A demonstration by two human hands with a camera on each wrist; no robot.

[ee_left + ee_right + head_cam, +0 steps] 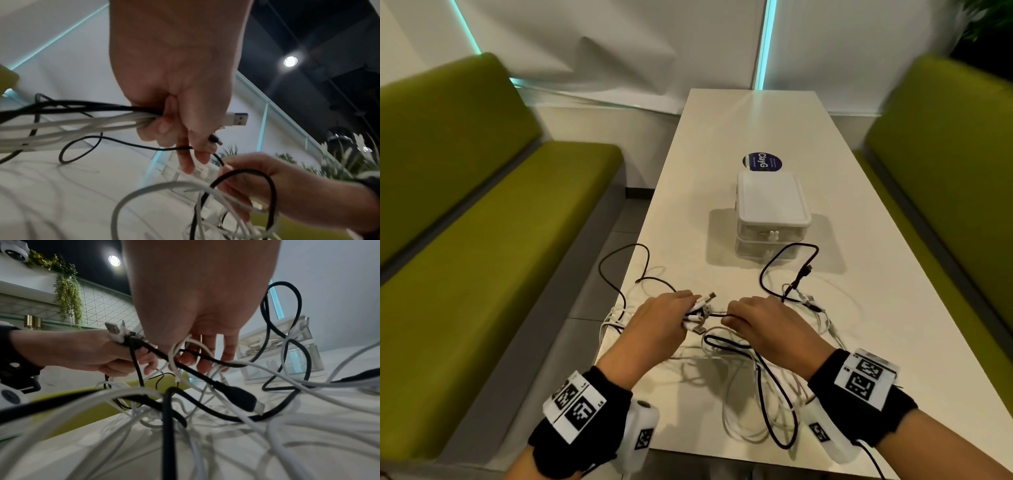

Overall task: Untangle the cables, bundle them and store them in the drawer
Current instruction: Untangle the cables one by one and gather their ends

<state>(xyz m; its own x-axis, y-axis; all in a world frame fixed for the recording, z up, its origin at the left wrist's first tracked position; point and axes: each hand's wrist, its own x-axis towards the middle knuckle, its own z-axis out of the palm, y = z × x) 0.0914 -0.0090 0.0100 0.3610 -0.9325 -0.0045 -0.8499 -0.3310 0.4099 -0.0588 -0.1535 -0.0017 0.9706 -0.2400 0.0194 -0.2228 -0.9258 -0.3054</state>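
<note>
- From the head view, on the white table (859, 342), the left hand (657, 318) grips a bunch of white cables (698, 308) by their plug ends; the right hand (763, 322), at its 3 o'clock, curls its fingers round cable strands. Black cables (770, 383) loop through the tangle — the drawer box (772, 205) stands closed at 12 o'clock.
- Left wrist view: fingers (164, 128) clamp white and black strands, a USB plug (236, 118) sticking out.
- Right wrist view: fingers (205, 363) hook white and black strands above the tangle.
</note>
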